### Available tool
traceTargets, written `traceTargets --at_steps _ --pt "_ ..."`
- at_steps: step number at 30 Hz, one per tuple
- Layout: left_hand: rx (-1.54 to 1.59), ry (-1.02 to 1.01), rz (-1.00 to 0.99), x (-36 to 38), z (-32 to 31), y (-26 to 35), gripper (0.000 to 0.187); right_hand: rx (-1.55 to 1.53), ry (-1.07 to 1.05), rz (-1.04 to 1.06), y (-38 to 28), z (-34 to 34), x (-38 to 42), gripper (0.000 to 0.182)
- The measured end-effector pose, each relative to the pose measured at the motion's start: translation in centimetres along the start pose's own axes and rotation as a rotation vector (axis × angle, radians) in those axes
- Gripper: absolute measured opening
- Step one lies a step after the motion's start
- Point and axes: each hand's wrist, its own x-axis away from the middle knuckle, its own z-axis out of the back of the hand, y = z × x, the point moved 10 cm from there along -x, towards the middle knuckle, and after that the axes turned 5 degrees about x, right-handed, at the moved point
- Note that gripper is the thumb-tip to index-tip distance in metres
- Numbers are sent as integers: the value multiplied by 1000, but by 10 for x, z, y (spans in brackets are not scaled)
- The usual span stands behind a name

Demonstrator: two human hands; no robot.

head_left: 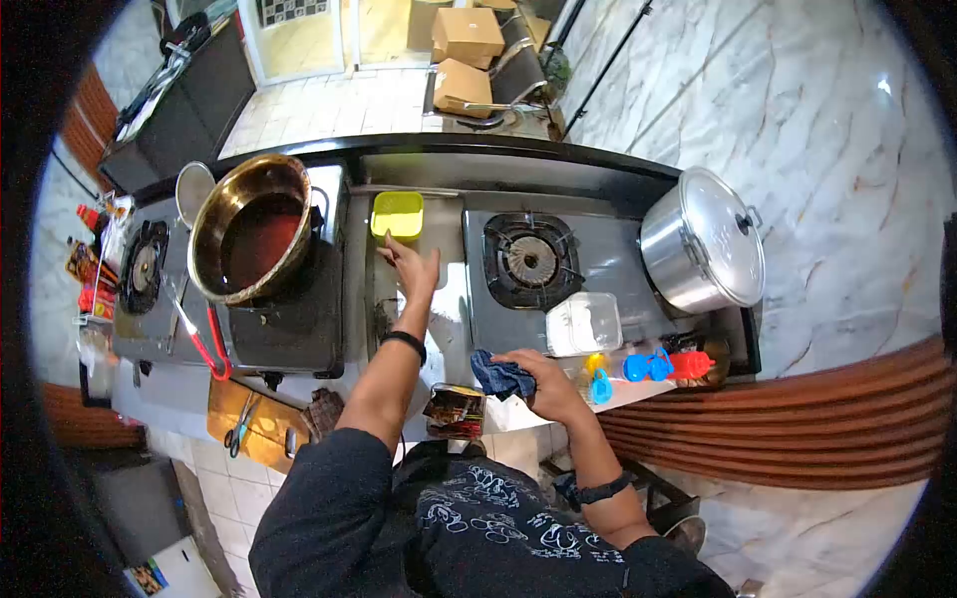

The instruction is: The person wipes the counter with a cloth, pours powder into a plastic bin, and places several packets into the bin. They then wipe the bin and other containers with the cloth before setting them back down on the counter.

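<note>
My left hand (411, 267) reaches forward over the metal counter strip between the two stoves. Its fingertips are right at the near edge of a yellow-green plastic container (398, 213), with the thumb held apart from the fingers. Near the counter's front edge, my right hand (546, 387) grips a bunched dark blue cloth (501, 375). Just left of the cloth stands an opened packet (455, 411) with a dark, shiny inside. A clear plastic tub (584, 324) sits beyond my right hand, at the right stove's front corner.
A large brass-coloured pot (251, 229) with dark reddish liquid sits on the left stove, red-handled tongs (213, 349) before it. A lidded aluminium pot (703, 239) stands right of the bare burner (531, 259). Bottles with coloured caps (648, 366) line the front right; scissors (239, 427) lie on a wooden board (261, 419).
</note>
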Motion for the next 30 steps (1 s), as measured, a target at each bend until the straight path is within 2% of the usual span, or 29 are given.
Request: traceTargets --at_steps 2,4,5,6,7,9,11,15,16,17,19,20,21,22,23,24,25,27,28,30 --pt "84 -84 -207 33 -13 24 81 4 31 6 -1 8 8 50" --pt "374 -499 -247 78 -15 89 66 31 51 36 1 14 21 48" --pt "500 -700 -336 106 -20 117 65 27 64 34 9 15 28 48" --pt "485 -887 -421 135 -23 140 70 37 25 8 20 10 36 48" --pt "513 -1062 -538 161 -23 163 82 47 -15 -17 26 6 42 48" --pt "338 -1154 -643 197 -29 180 121 51 -42 12 16 11 54 49" --pt "426 -1109 -644 214 -34 189 128 1 -136 -87 30 -1 75 58" --pt "577 -1001 -550 227 -51 191 128 -1 -115 -91 28 2 106 60" --pt "599 -1047 -404 229 -59 185 127 23 -51 -67 27 6 112 49" --pt "617 -1090 -259 233 -66 178 125 25 -49 -64 27 8 122 49" --pt "549 -1034 -339 232 -69 175 121 -32 117 -138 33 30 139 50" --pt "511 -944 -365 226 -66 174 118 -51 139 -226 54 30 152 49" --pt "474 -854 -391 220 -62 174 115 -52 143 -222 66 29 160 49" --pt "579 -791 -324 216 -45 182 107 -58 280 -332 87 40 174 46" --pt "498 -731 -350 210 -25 195 103 -68 416 -441 92 52 186 44" --pt "586 -734 -272 210 -18 192 102 -29 576 -370 78 69 192 40" --pt "673 -733 -196 210 -11 189 101 -213 652 -354 101 66 196 44" --pt "773 -738 -159 213 19 202 101 -357 830 -373 103 77 196 54" --pt "748 -682 -257 215 33 204 98 -373 822 -362 94 79 186 54" --pt "754 -675 -252 223 55 203 98 -234 996 -46 35 108 178 53"
